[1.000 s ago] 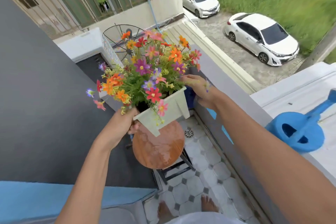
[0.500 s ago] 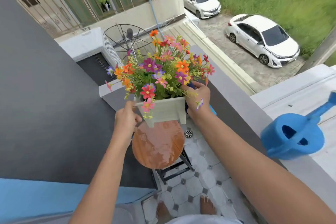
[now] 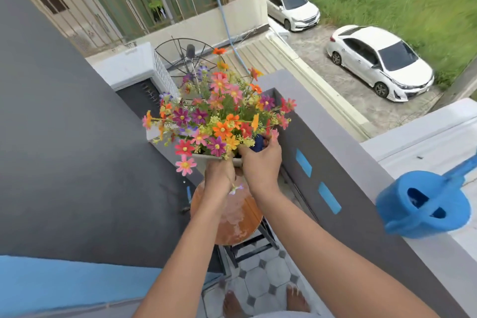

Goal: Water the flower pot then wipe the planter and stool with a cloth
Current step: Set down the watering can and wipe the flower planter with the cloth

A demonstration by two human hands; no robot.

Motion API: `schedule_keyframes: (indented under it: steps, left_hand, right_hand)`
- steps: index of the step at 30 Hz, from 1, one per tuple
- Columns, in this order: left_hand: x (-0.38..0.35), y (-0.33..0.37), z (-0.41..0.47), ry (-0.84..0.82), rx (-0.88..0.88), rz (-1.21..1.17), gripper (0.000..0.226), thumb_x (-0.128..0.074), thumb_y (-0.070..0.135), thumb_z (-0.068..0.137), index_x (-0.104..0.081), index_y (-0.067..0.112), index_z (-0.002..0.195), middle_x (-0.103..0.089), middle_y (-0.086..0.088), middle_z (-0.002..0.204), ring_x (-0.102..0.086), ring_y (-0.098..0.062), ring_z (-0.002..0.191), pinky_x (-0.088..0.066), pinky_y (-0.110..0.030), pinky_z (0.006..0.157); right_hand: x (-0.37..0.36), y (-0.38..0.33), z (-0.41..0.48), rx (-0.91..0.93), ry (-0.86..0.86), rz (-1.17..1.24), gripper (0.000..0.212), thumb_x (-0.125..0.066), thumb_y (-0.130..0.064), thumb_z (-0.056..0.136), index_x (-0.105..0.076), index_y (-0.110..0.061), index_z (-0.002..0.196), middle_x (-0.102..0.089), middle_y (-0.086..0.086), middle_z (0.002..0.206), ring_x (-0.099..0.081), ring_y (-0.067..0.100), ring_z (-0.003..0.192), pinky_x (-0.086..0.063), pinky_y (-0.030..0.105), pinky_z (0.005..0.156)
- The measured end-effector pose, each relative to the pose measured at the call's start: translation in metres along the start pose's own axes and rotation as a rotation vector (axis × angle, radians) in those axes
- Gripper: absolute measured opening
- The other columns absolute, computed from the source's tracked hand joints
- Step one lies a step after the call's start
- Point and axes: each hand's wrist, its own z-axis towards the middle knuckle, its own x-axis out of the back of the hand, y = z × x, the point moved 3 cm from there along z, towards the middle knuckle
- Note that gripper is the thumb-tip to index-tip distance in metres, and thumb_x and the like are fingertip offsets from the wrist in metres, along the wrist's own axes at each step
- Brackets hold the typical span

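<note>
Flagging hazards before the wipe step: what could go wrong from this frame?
1. Both hands, left hand and right hand, hold the planter up above the stool; the stool top looks wet, so a slipping grip could drop it.
2. The flowers lean toward the parapet wall; stems may snag it.
3. The blue watering can sits on the ledge by the right forearm and could be knocked off.

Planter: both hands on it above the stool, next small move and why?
Probably lower the planter onto the stool: the left hand and right hand hold it above the wet round seat, and no cloth is in hand.
</note>
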Motion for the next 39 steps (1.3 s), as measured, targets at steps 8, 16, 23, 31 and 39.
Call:
schedule_keyframes:
  steps: [8, 16, 23, 31, 39]
  left_hand:
    - [0.02, 0.007, -0.005, -0.093, 0.054, -0.349, 0.029, -0.042, 0.023, 0.1, -0.052, 0.007, 0.079, -0.054, -0.004, 0.046, -0.03, -0.008, 0.03, -0.021, -0.018, 0.034]
    - [0.016, 0.016, -0.015, -0.116, 0.066, -0.281, 0.023, -0.043, 0.022, 0.101, -0.052, 0.005, 0.088, -0.05, -0.006, 0.054, -0.029, -0.009, 0.029, -0.02, -0.017, 0.036]
    - [0.006, 0.016, -0.016, -0.176, 0.095, -0.427, 0.032, -0.039, 0.021, 0.101, -0.044, 0.011, 0.071, -0.047, 0.001, 0.042, -0.025, -0.008, 0.031, -0.018, -0.016, 0.033]
    - [0.014, 0.013, -0.007, -0.194, 0.083, -0.442, 0.03, -0.038, 0.02, 0.103, -0.043, 0.012, 0.075, -0.041, -0.003, 0.058, -0.024, -0.007, 0.033, -0.018, -0.018, 0.033]
    - [0.005, 0.011, -0.021, -0.271, 0.146, -0.63, 0.031, -0.038, 0.016, 0.1, -0.041, 0.012, 0.07, -0.041, -0.005, 0.064, -0.029, -0.007, 0.031, -0.021, -0.015, 0.03]
  right_hand:
    - [0.022, 0.01, -0.005, 0.505, -0.168, -0.313, 0.035, -0.063, -0.025, 0.093, -0.061, -0.015, 0.127, -0.05, -0.011, 0.12, -0.047, 0.02, 0.117, -0.038, 0.042, 0.099]
    - [0.012, -0.004, 0.052, 0.384, 0.011, -0.271, 0.031, -0.06, -0.009, 0.095, -0.061, -0.01, 0.126, -0.055, 0.01, 0.12, -0.051, 0.025, 0.11, -0.04, 0.026, 0.088]
    - [0.014, -0.021, 0.032, 0.524, 0.024, -0.22, 0.023, -0.064, -0.005, 0.089, -0.068, -0.007, 0.111, -0.058, 0.005, 0.106, -0.053, 0.007, 0.094, -0.041, 0.023, 0.081]
    - [0.024, 0.033, -0.014, 0.529, -0.092, -0.187, 0.033, -0.065, -0.011, 0.092, -0.064, -0.006, 0.124, -0.056, 0.005, 0.115, -0.053, 0.008, 0.106, -0.04, 0.014, 0.094]
    - [0.021, 0.012, 0.06, 0.382, 0.013, -0.215, 0.031, -0.058, -0.012, 0.098, -0.06, -0.007, 0.129, -0.048, 0.002, 0.115, -0.046, 0.008, 0.101, -0.032, 0.015, 0.087]
